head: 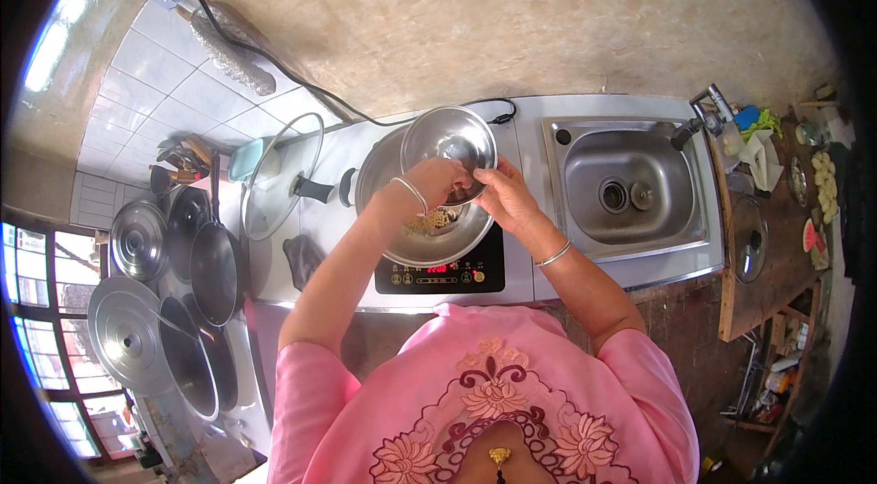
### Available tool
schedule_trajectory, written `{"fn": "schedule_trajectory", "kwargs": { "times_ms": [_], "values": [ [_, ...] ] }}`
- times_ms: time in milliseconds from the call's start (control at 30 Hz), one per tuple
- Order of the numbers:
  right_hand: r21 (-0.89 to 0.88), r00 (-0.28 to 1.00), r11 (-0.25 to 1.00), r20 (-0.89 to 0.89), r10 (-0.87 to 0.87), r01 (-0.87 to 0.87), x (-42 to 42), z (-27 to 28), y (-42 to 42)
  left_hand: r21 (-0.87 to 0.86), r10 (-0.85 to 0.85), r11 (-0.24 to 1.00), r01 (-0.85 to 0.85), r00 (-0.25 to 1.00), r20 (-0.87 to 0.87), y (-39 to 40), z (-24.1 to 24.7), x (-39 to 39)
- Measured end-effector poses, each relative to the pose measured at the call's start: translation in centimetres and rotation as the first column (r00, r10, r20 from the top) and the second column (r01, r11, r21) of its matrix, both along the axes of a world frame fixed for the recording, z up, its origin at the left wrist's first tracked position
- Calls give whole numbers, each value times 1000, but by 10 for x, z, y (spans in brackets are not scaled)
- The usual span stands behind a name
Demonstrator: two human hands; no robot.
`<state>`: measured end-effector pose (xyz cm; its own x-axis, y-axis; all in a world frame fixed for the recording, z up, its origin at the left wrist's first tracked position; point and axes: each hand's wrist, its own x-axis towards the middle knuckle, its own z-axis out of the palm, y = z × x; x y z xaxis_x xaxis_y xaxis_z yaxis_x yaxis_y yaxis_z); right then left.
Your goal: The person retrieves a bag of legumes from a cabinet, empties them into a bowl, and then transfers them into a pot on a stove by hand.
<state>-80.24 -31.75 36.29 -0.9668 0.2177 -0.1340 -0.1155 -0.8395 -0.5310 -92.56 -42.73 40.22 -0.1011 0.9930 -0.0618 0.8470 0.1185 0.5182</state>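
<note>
My right hand (pixel 508 195) grips the rim of a shiny metal bowl (pixel 449 131), thumb at the edge, holding it tilted above a wide steel pan (pixel 445 254). My left hand (pixel 438 179) reaches into the bowl's near side with fingers curled; whether it holds anything is hidden. Small yellowish pieces (pixel 431 222) lie in the bottom of the pan. Under the pan is a black induction cooker (pixel 438 283) with a lit red display. A glass lid (pixel 279 182) with a black handle stands left of the pan.
A steel sink (pixel 627 189) with a faucet (pixel 706 115) lies to the right. Left are dark frying pans (pixel 216 272), metal lids (pixel 139 241) and a dark cloth-like item (pixel 303 261). A black cable (pixel 274 73) runs along the wall. A wooden table (pixel 767 278) stands far right.
</note>
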Motion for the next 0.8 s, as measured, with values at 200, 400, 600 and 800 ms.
{"fn": "schedule_trajectory", "kwargs": {
  "times_ms": [200,400,600,800],
  "values": [
    [-31,999,999,-23,23,-24,-3,-5,-3,-186,33,983,5,979,201,-3,9,-6],
    [-40,1000,999,-16,14,-15,-8,-3,-7,-204,-15,977,67,970,243,-12,25,-8],
    [-23,999,999,-23,29,-29,-15,-5,-6,-89,-79,992,89,990,114,-24,30,0],
    [-19,1000,1000,14,-1,1,-17,0,-11,38,-33,999,32,999,31,-39,38,6]
  ]
}}
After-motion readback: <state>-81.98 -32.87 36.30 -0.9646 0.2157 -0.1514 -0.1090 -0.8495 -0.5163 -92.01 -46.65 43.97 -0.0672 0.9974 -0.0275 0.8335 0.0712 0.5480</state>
